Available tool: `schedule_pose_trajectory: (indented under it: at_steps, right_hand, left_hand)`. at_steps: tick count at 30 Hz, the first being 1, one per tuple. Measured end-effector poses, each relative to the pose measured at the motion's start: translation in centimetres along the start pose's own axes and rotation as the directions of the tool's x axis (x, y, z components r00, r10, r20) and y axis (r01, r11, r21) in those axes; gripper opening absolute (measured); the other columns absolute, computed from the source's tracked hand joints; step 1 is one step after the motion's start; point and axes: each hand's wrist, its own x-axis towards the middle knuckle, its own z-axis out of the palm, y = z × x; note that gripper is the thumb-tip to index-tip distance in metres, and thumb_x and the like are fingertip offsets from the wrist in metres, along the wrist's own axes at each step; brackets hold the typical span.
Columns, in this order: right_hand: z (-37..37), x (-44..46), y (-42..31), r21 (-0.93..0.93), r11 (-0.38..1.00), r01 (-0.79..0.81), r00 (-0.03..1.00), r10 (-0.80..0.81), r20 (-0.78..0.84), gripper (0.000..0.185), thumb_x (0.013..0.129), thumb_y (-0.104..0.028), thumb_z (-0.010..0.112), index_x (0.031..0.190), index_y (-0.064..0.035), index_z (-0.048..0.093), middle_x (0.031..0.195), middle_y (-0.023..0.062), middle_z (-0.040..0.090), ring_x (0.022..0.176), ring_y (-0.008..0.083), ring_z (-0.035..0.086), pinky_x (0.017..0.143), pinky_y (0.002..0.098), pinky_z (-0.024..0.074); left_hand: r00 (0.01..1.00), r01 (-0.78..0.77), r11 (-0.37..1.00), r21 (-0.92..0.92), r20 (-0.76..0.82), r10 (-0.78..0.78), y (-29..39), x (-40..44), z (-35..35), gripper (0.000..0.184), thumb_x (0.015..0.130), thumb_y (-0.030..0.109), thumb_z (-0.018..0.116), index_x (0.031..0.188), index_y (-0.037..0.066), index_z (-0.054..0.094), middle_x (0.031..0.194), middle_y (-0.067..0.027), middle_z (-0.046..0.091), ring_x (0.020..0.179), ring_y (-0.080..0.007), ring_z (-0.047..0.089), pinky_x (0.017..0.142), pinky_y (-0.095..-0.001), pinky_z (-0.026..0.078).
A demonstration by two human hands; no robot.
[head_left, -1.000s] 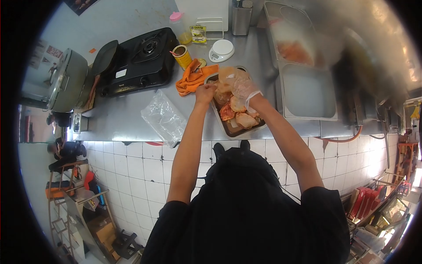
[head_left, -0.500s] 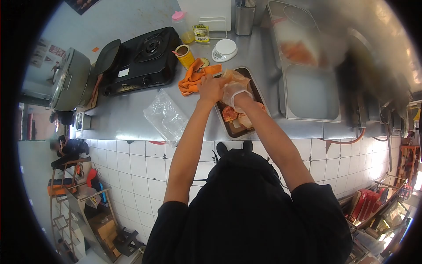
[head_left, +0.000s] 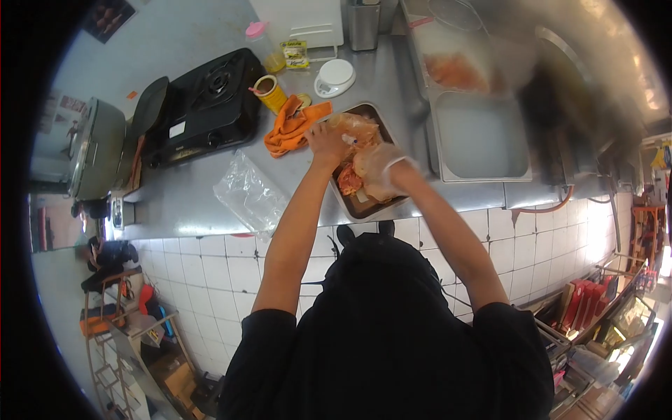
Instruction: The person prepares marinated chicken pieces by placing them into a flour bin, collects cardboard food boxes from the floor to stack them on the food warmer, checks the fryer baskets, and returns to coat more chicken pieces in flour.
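Note:
A metal tray (head_left: 393,209) at the counter's front edge holds raw meat pieces (head_left: 350,179) with a reddish coating. A clear plastic bag (head_left: 355,127) with orange smears lies at the tray's far end. My bare left hand (head_left: 327,144) is closed at the tray's left rim, beside a crumpled orange cloth (head_left: 288,131). Inside a clear plastic glove, my right hand (head_left: 389,169) is over the meat on the tray's right side. Motion smears its fingers, so I cannot tell whether they hold a piece.
An empty-looking clear bag (head_left: 246,190) lies left of my arm. Behind are a black gas stove (head_left: 210,105), a yellow can (head_left: 269,95) and a white kitchen scale (head_left: 334,77). Steel pans (head_left: 483,136) sit at right, near a hazy patch.
My right hand has pulled back from the plastic bag and moved over the meat nearer me. My left hand stays by the tray's left side. The whole view has shifted slightly.

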Motion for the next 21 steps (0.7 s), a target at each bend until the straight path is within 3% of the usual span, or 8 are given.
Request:
schedule_pose_trajectory:
  at_steps: [2, 5, 8, 11, 14, 17, 20, 21]
  right_hand:
    - [3.6, 0.6, -1.8, -0.165, 0.982, -0.089, 0.984, 0.062, -0.166, 0.029, 0.081, -0.025, 0.063, 0.100, -0.0042, 0.070, 0.100, 0.0194, 0.070, 0.095, 0.0336, 0.068, 0.084, 0.0403, 0.0534]
    - [5.1, 3.1, -2.2, 0.156, 0.956, -0.249, 0.952, 0.271, -0.140, 0.029, 0.081, -0.026, 0.063, 0.100, -0.0053, 0.068, 0.100, 0.0185, 0.070, 0.096, 0.0339, 0.068, 0.083, 0.0405, 0.0534]
    - [3.5, 1.3, -2.0, 0.195, 0.962, -0.192, 0.959, 0.226, -0.171, 0.030, 0.085, -0.024, 0.064, 0.107, -0.0057, 0.068, 0.109, 0.0191, 0.068, 0.102, 0.0358, 0.066, 0.087, 0.0424, 0.0523]
    - [4.5, 0.2, -0.9, 0.553, 0.791, -0.263, 0.917, 0.382, -0.111, 0.037, 0.084, -0.029, 0.065, 0.111, -0.0046, 0.064, 0.109, 0.0200, 0.068, 0.103, 0.0380, 0.065, 0.088, 0.0436, 0.0510]
    - [4.1, -1.3, -1.5, 0.534, 0.818, -0.214, 0.939, 0.324, -0.119, 0.044, 0.084, -0.036, 0.065, 0.116, -0.0062, 0.060, 0.111, 0.0210, 0.066, 0.105, 0.0390, 0.063, 0.090, 0.0440, 0.0494]
    - [7.7, -0.7, -1.3, 0.447, 0.893, -0.052, 0.887, 0.247, -0.390, 0.043, 0.084, -0.038, 0.066, 0.113, -0.0067, 0.061, 0.111, 0.0206, 0.065, 0.106, 0.0380, 0.062, 0.091, 0.0435, 0.0488]
    - [8.7, -1.3, -1.1, 0.615, 0.788, -0.023, 0.870, 0.318, -0.376, 0.045, 0.081, -0.036, 0.071, 0.113, -0.0062, 0.060, 0.109, 0.0201, 0.065, 0.104, 0.0392, 0.061, 0.093, 0.0430, 0.0479]
    - [8.3, -1.6, -1.0, 0.630, 0.777, 0.000, 0.852, 0.330, -0.407, 0.042, 0.082, -0.032, 0.072, 0.113, -0.0065, 0.059, 0.108, 0.0186, 0.065, 0.102, 0.0370, 0.062, 0.091, 0.0418, 0.0490]
  left_hand:
    - [1.000, -0.019, 0.999, -0.028, -0.020, 0.018, -0.2, -0.4, -0.2, 0.044, 0.086, 0.045, 0.063, 0.119, 0.016, 0.069, 0.131, -0.0079, 0.052, 0.126, -0.0291, 0.039, 0.100, -0.0523, 0.026]
    - [0.995, -0.040, 0.991, -0.125, -0.100, 0.027, -1.3, -1.1, 0.7, 0.041, 0.089, 0.042, 0.060, 0.119, 0.015, 0.068, 0.128, -0.0094, 0.051, 0.124, -0.0303, 0.040, 0.098, -0.0538, 0.028]
    - [0.981, -0.066, 0.986, -0.150, -0.191, 0.037, -2.5, -1.5, 2.4, 0.034, 0.092, 0.036, 0.056, 0.120, 0.018, 0.067, 0.125, -0.0119, 0.051, 0.122, -0.0320, 0.041, 0.096, -0.0547, 0.031]
    - [0.969, -0.142, 0.946, -0.290, -0.234, 0.074, -3.1, -3.0, 1.8, 0.036, 0.091, 0.041, 0.060, 0.125, 0.031, 0.065, 0.124, -0.0158, 0.052, 0.121, -0.0373, 0.043, 0.096, -0.0581, 0.033]
    - [0.970, -0.152, 0.939, -0.308, -0.230, 0.082, -3.0, -3.3, 1.3, 0.034, 0.091, 0.033, 0.060, 0.124, 0.031, 0.065, 0.118, -0.0146, 0.052, 0.116, -0.0362, 0.045, 0.096, -0.0578, 0.033]
    - [0.957, -0.211, 0.915, -0.345, -0.263, 0.121, -2.7, -4.2, 0.0, 0.035, 0.088, 0.022, 0.059, 0.122, 0.025, 0.066, 0.115, -0.0134, 0.052, 0.116, -0.0344, 0.045, 0.093, -0.0539, 0.035]
    - [0.946, -0.193, 0.778, -0.598, -0.325, -0.015, -4.5, -3.2, -0.6, 0.040, 0.084, 0.022, 0.062, 0.123, 0.025, 0.064, 0.117, -0.0149, 0.053, 0.114, -0.0361, 0.047, 0.090, -0.0562, 0.038]
    - [0.887, -0.208, 0.758, -0.618, -0.445, -0.119, -6.3, -0.9, 1.8, 0.042, 0.083, 0.024, 0.062, 0.125, 0.025, 0.063, 0.117, -0.0152, 0.054, 0.113, -0.0372, 0.048, 0.089, -0.0577, 0.039]
